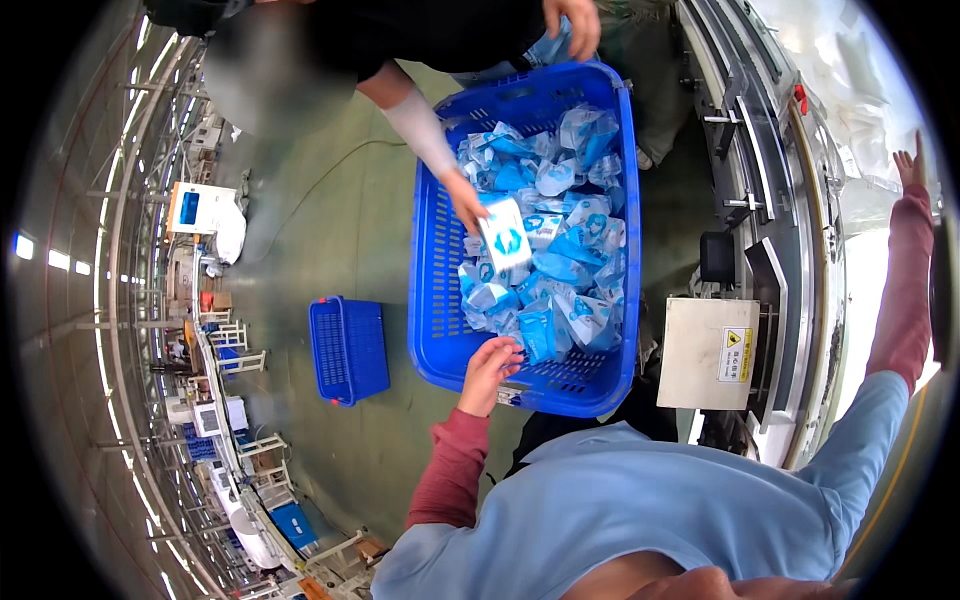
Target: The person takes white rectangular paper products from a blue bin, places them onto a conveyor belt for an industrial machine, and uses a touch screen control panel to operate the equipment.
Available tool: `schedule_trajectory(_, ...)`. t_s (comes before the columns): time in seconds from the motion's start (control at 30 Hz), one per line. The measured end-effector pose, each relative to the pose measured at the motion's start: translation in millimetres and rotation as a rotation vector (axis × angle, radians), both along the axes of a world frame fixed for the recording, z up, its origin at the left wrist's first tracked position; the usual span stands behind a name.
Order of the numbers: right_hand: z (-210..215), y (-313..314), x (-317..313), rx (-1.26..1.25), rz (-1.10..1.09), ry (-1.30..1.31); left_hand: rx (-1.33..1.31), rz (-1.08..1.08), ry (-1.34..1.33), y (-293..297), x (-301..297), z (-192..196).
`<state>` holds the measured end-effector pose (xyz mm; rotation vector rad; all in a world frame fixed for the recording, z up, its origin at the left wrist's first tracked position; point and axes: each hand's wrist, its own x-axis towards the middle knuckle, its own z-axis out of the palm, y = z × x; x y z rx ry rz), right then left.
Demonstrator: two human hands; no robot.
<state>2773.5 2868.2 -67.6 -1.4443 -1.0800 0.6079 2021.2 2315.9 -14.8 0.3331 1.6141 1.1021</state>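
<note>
My left hand (488,375) is at the near rim of a large blue plastic basket (430,300), its fingers curled together. Its fingertips reach the edge of a blue-and-white plastic packet (538,332); what they pinch, if anything, cannot be made out. Several crumpled packets of the same kind fill much of the basket. Far out to the right, my right hand (909,166) has its fingers spread beside whitish plastic sheeting (850,90). Across the basket, a co-worker's hand (466,203) holds a white-and-blue packet (506,236) over the pile.
A smaller blue crate (350,350) stands on the green floor to the left. On the right, close to the basket, are a beige machine box (708,352) with a warning label and a long metal machine frame (790,200). The co-worker's other hand (574,25) is beyond the basket's far rim.
</note>
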Motion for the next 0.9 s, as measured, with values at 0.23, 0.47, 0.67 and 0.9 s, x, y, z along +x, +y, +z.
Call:
schedule_trajectory(0.23,28.7,-140.0,-94.3,-0.335,0.583,0.338,0.023,-0.666,0.644,40.4,-54.2,-131.3)
schedule_trajectory(0.47,228.8,-446.1,-276.2,-0.501,0.603,0.009,0.545,-0.968,1.103,99.8,-2.1,-158.5)
schedule_trajectory(0.67,266.8,-656.9,-251.4,-0.272,-0.437,0.025,0.199,-1.694,1.394,89.4,-39.0,-201.9)
schedule_trajectory(0.9,142.4,-719.9,-365.8,-0.372,-0.155,0.306,0.044,-1.738,1.23,57.8,-131.9,-274.3)
